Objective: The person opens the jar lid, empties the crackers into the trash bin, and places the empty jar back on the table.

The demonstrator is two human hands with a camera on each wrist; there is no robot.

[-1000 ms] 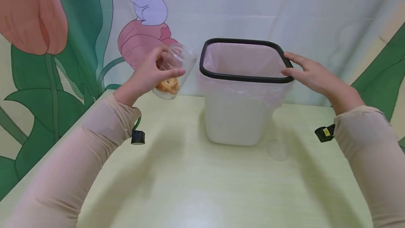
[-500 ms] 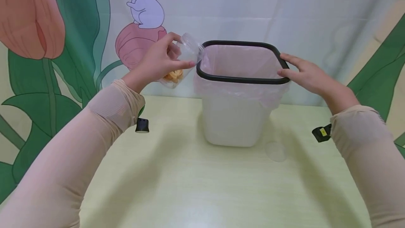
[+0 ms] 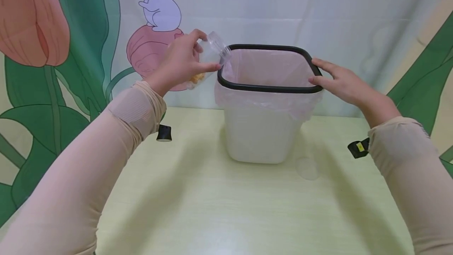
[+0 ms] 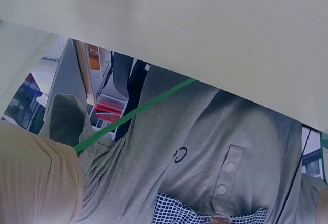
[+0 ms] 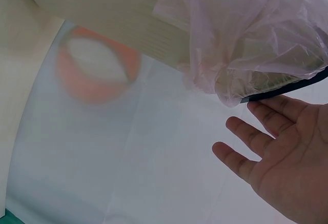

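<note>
My left hand (image 3: 180,62) grips a clear plastic jar (image 3: 212,52) between thumb and fingers. The jar tilts, its mouth at the left corner of the bin's black rim (image 3: 269,89). Yellowish-brown food pieces (image 3: 197,78) show low in the jar, partly hidden by the hand. A white trash bin (image 3: 260,133) with a pink plastic liner (image 3: 269,107) stands upright on the table. At its right side my right hand (image 3: 345,84) touches the rim with extended fingers and thumb. In the right wrist view, the fingers (image 5: 251,137) are spread, some apart from the rim.
A clear round disc (image 3: 307,168) lies on the pale table (image 3: 226,204), right in front of the bin. Behind hangs a cloth backdrop (image 3: 339,23) with painted tulips and an animal figure. Black wrist cameras hang below both sleeves.
My left hand has carried the jar rightward and up to the bin's rim, tilting it further toward the opening. The right hand has stayed at the rim.
</note>
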